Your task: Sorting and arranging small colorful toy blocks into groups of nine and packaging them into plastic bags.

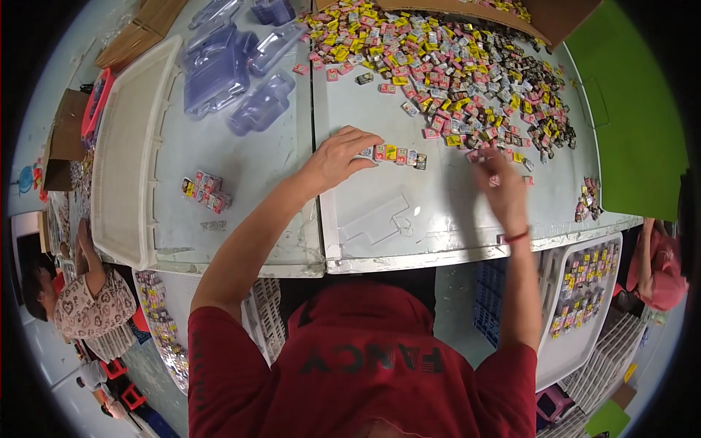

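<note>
Pale, scuffed tables [445, 219] meet at a seam in a busy workroom. At the far left a co-worker in a patterned top [95, 299] sits near another table, and right of that person a long white tray [131, 160] lies on the tabletop. Beside the tray, toward the seam, stands a compact cluster of small boxes [207, 190], pink, yellow and white, with clear bluish plastic shells [215, 77] heaped above it near the far edge. The person's left hand [341, 157] reaches across the seam, thumb and fingertips pinching the left end of a short row of small boxes [398, 155], which extends rightward from it on the bare tabletop. Just below the row is 1 flat clear plastic piece [380, 223]. Beyond, a large loose pile of small boxes [438, 73] in pink, yellow, white and black spreads to the right. The right hand [502, 186], with 1 red band [517, 237] at its wrist, is blurred at the pile's near edge, with fingers curled downward; I cannot tell whether it grips a box. Further right lie a small dark group of boxes [588, 199] and a bright green panel [628, 131], with a co-worker in pink [661, 270] at the margin.
</note>
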{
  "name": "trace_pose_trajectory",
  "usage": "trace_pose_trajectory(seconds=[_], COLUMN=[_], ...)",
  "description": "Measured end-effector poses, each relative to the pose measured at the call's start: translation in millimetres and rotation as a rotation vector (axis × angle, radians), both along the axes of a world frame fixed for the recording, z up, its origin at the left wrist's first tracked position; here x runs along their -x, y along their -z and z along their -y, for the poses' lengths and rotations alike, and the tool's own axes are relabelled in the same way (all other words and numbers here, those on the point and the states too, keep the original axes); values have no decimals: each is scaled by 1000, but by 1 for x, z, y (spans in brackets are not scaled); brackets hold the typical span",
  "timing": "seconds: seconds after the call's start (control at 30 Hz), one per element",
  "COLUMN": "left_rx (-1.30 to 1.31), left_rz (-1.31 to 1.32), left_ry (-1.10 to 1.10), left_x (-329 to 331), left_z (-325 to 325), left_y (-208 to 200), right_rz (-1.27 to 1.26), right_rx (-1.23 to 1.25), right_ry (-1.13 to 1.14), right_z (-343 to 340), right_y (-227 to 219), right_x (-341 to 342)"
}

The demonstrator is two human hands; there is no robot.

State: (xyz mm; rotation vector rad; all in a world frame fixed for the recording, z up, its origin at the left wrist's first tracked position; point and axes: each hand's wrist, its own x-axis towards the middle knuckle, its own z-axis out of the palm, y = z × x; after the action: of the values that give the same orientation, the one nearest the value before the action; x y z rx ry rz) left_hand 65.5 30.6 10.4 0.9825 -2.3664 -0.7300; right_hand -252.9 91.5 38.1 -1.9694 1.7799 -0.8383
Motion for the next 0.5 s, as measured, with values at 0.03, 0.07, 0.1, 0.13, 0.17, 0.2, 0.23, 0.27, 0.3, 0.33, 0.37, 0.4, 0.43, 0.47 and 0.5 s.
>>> trace_pose_trajectory(seconds=[0.03, 0.07, 0.1, 0.13, 0.17, 0.2, 0.23, 0.27, 0.3, 0.33, 0.37, 0.4, 0.43, 0.47, 0.5], left_rx=[3, 0, 36, 71, 73, 93, 114, 115, 39, -38, -40, -47, -55, -56, 34], left_rz=[-17, -18, -25, -33, -33, -43, -53, -52, -19, 13, 16, 11, 6, 9, 7], left_ry=[0, 4, 14, 23, 25, 10, -5, -9, -34, -60, -63, -58, -53, -56, -65], left_x=[3, 4, 5, 6, 4, 2, 0, -5, -10, -13, -13, -12, -10, -9, -8], left_z=[1, 0, 1, 1, 0, -1, -3, -4, -6, -7, -7, -6, -6, -7, -9], left_y=[1, 2, 1, 0, -2, -3, -5, -5, -5, -5, -7, -9, -10, -9, -8], right_rz=[-135, -105, -115, -153, -174, -195, -195, -144, -92, -91, -106, -121, -131, -128, -127], right_rx=[-8, 7, 20, 55, 64, 72, 73, 17, -39, -38, 7, 53, 42, 42, 60], right_ry=[-23, -69, -67, -75, -80, -86, -86, -119, -152, -158, -179, -201, -193, -195, -198], right_z=[-4, -6, -6, -5, -4, -3, -3, -4, -4, -3, -3, -2, -1, 0, 1], right_y=[8, 10, 15, 19, 19, 18, 15, 10, 7, 8, 10, 11, 12, 14, 16], right_x=[-21, -42, -57, -65, -69, -71, -70, -67, -64, -60, -55, -52, -51, -52, -52])
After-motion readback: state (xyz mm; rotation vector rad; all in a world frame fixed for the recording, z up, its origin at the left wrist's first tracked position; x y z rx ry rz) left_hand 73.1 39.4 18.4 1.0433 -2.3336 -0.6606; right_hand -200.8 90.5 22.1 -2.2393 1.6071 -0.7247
